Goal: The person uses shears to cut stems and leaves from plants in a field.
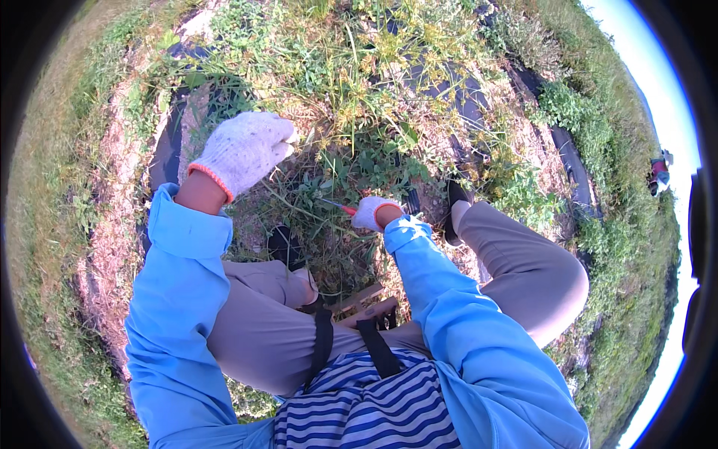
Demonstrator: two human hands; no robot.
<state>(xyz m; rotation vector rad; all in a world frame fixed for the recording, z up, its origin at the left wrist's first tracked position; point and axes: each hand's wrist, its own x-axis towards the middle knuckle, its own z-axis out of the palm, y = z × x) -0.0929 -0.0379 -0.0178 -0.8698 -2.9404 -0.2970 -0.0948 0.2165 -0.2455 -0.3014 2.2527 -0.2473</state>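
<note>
My left hand, in a white knit glove with an orange cuff, is raised above the weeds at the upper left. Its fingers are curled; whether they hold any stems cannot be told. Nearer the middle, my right hand, gloved alike, grips a red-handled tool. The tool's thin metal shaft points left into the leaves, and foliage hides its tip. Long green stems cross the ground between the two hands.
Black plastic mulch sheets run through the growth on both sides. My shoes rest among plants. Below me is a wooden piece, with black straps close by. Another person is far off at right.
</note>
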